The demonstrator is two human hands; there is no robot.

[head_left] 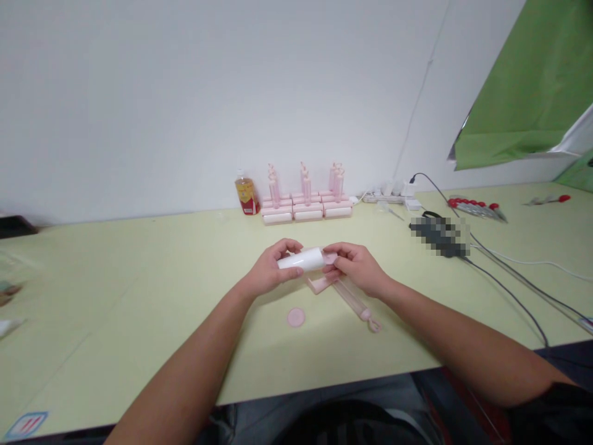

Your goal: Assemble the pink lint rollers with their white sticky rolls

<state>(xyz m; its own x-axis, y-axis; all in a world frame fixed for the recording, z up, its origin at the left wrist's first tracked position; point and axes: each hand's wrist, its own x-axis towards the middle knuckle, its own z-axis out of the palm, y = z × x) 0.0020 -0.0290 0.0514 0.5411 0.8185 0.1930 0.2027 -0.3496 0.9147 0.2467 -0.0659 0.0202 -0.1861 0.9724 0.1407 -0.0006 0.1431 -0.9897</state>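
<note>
My left hand [273, 270] is wrapped round a glossy white roll [303, 261], held tilted just above the table. At the roll's right end, my right hand [356, 266] pinches a small pale pink cap-like piece [330, 258], partly hidden by the fingers. Below the hands lies a pink roller frame [319, 284] with a clear pink handle [352, 298] that ends in a looped tip. A round pink disc [296, 317] rests flat on the table to the left of that handle.
Several pink rollers with white rolls [309, 212] and upright handles stand in rows by the wall. Left of them is a labelled bottle [247, 193]. To the right are a power strip [386, 196], cables, a black pixelated object [440, 235] and red-tipped tools [477, 209].
</note>
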